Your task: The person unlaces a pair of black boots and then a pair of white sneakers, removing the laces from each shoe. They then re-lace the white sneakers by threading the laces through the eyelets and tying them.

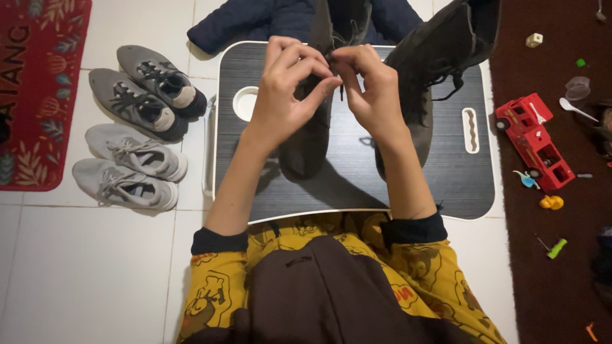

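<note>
Two tall dark grey boots stand on a small black lap table (344, 185) with a white rim. Over the left boot (306, 143) my left hand (287, 92) and my right hand (373, 86) meet, fingers pinched on its dark lace (338, 79) near the top of the boot. The right boot (440, 57) leans beside them, its laces hanging loose, and neither hand touches it. My sleeves are pushed up to the elbows.
Two pairs of grey sneakers (137, 127) lie on the white tiles at the left, beside a red mat (38, 95). A dark blue jacket (255, 22) lies behind the table. On the brown carpet at the right are a red toy truck (535, 140) and small toys.
</note>
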